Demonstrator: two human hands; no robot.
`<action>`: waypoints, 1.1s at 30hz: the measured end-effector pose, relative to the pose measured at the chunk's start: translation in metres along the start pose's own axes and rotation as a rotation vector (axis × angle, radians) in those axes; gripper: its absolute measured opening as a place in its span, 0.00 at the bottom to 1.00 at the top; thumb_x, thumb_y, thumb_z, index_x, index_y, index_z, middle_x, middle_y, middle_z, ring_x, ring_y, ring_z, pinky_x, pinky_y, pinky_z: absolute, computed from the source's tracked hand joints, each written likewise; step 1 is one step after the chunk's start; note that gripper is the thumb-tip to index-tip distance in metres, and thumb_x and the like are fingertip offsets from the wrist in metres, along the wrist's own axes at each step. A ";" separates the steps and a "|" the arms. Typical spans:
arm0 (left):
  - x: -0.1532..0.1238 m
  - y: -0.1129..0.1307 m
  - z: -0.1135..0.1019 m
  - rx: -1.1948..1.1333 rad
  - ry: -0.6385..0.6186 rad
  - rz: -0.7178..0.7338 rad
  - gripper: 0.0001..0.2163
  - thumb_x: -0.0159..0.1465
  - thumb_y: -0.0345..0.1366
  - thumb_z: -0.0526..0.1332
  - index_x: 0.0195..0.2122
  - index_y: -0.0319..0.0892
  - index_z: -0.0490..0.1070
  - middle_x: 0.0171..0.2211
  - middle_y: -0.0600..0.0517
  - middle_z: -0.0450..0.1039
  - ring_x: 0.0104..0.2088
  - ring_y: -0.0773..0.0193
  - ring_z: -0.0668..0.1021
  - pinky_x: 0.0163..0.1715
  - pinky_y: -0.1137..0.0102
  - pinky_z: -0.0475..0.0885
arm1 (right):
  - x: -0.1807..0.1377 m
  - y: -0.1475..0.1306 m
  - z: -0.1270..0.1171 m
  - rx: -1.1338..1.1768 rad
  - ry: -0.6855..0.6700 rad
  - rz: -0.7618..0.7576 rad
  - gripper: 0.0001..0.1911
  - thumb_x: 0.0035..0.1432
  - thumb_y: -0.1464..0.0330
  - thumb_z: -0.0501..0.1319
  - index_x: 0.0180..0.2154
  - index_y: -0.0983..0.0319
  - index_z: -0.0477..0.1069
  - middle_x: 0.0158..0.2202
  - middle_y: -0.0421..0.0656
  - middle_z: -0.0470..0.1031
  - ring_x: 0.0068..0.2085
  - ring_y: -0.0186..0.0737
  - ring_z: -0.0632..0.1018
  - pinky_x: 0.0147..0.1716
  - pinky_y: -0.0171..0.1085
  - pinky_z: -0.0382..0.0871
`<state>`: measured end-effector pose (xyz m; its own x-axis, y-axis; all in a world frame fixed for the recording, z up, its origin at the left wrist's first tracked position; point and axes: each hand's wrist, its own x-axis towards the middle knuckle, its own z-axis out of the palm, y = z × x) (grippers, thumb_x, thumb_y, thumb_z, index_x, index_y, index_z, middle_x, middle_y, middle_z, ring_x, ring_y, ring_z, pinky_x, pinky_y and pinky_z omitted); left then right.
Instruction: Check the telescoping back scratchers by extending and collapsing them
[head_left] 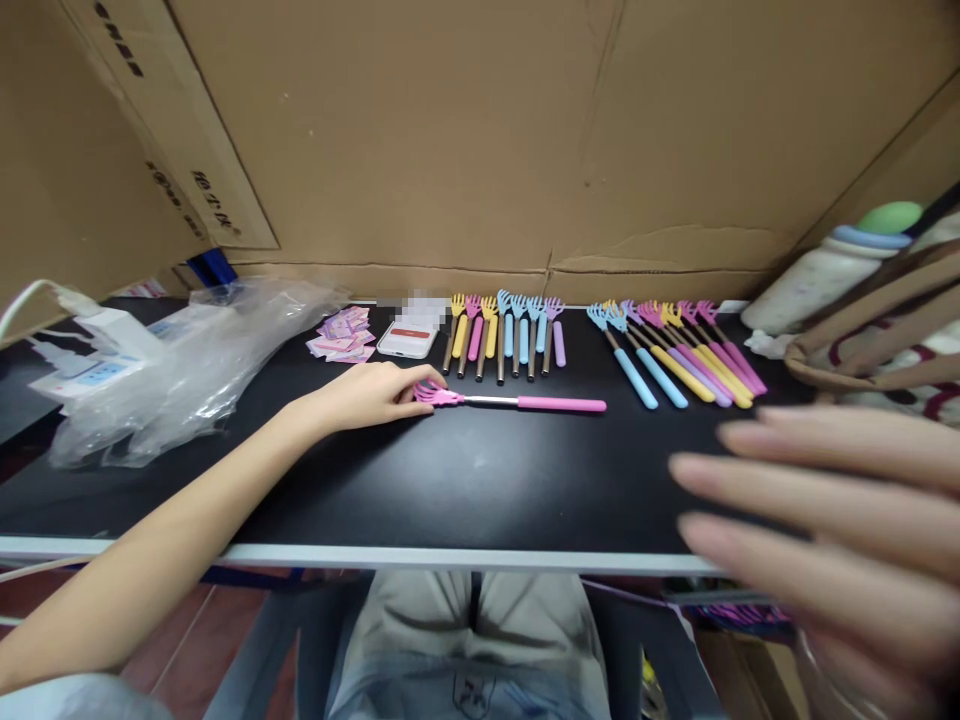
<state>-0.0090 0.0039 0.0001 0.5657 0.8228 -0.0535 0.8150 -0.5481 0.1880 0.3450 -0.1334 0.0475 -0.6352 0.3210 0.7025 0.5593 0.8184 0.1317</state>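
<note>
At the far left of the black desk (480, 505), a white plug (124, 332) sits in a power strip (97, 375), partly covered by a crumpled clear bag (202, 365). Pink and purple cards (343, 335) lie in a loose pile just beyond it. The person's left hand (371, 393) rests low on the desk, thumb and fingers closed in a pinch on the claw end of a pink scratcher (562, 404). That scratcher lies crosswise near the middle of the desk, its handle pointing right. Behind the hand is a phone (407, 338); next come seven claws on bare metal rods (500, 350), with loose handles (490, 338) set between and beside them. Farther right, scratchers with handles fitted (681, 373) lie slanted in an overlapping row. At the right edge, a bottle (817, 275) leans beside a cloth bag (885, 330). The right hand (832, 510), blurred and near the camera, has its fingers extended and slightly parted, with nothing visible in its grasp.
</note>
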 end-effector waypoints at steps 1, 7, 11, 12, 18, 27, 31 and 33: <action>0.000 0.001 0.000 0.006 0.005 0.000 0.18 0.66 0.50 0.53 0.54 0.50 0.66 0.28 0.56 0.74 0.25 0.66 0.74 0.25 0.75 0.59 | 0.022 0.011 0.007 -0.037 -0.017 -0.019 0.11 0.66 0.67 0.53 0.42 0.53 0.74 0.42 0.41 0.78 0.47 0.45 0.75 0.48 0.44 0.68; 0.001 0.003 0.000 0.023 0.042 0.034 0.17 0.66 0.50 0.53 0.52 0.50 0.68 0.23 0.58 0.72 0.23 0.67 0.74 0.25 0.76 0.59 | 0.059 0.085 0.071 -0.069 -0.425 -0.044 0.13 0.67 0.66 0.51 0.36 0.61 0.73 0.32 0.43 0.75 0.33 0.38 0.75 0.32 0.36 0.65; 0.002 0.002 0.001 0.012 0.070 0.059 0.17 0.66 0.50 0.55 0.51 0.50 0.68 0.23 0.58 0.71 0.24 0.67 0.74 0.26 0.76 0.59 | 0.033 0.111 0.101 -0.057 -0.558 0.011 0.11 0.65 0.64 0.54 0.38 0.61 0.73 0.34 0.43 0.75 0.33 0.37 0.75 0.32 0.34 0.63; 0.002 0.002 0.001 0.014 0.078 0.062 0.17 0.65 0.50 0.55 0.51 0.49 0.68 0.24 0.58 0.71 0.24 0.67 0.74 0.26 0.76 0.59 | 0.029 0.113 0.104 -0.037 -0.566 0.028 0.11 0.65 0.63 0.54 0.38 0.61 0.72 0.34 0.43 0.75 0.33 0.37 0.75 0.32 0.34 0.63; 0.002 0.004 0.002 0.000 0.119 0.070 0.16 0.64 0.48 0.57 0.50 0.49 0.69 0.22 0.59 0.71 0.24 0.68 0.74 0.24 0.76 0.59 | 0.021 0.113 0.103 0.056 -0.604 0.115 0.09 0.62 0.61 0.58 0.37 0.60 0.71 0.35 0.42 0.74 0.34 0.36 0.74 0.31 0.32 0.60; 0.002 0.006 0.003 0.060 0.177 0.077 0.16 0.64 0.47 0.57 0.50 0.48 0.68 0.24 0.59 0.71 0.24 0.67 0.75 0.25 0.75 0.61 | 0.018 0.111 0.103 0.089 -0.613 0.232 0.08 0.65 0.62 0.54 0.36 0.59 0.65 0.32 0.40 0.74 0.29 0.35 0.72 0.28 0.32 0.58; 0.003 0.006 0.004 0.081 0.187 0.079 0.16 0.64 0.47 0.57 0.50 0.48 0.66 0.26 0.57 0.73 0.26 0.66 0.75 0.26 0.75 0.61 | 0.018 0.112 0.101 0.073 -0.640 0.280 0.08 0.66 0.61 0.52 0.39 0.58 0.64 0.31 0.39 0.75 0.27 0.35 0.73 0.27 0.33 0.57; 0.003 0.007 0.005 0.081 0.187 0.078 0.16 0.64 0.47 0.58 0.50 0.48 0.66 0.29 0.56 0.74 0.27 0.65 0.75 0.27 0.75 0.61 | 0.018 0.114 0.100 0.082 -0.645 0.291 0.09 0.66 0.60 0.51 0.40 0.58 0.64 0.31 0.39 0.75 0.27 0.35 0.74 0.27 0.33 0.57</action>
<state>-0.0008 0.0016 -0.0036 0.6008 0.7866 0.1425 0.7811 -0.6155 0.1047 0.3439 0.0134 0.0047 -0.6693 0.7290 0.1435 0.7281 0.6820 -0.0689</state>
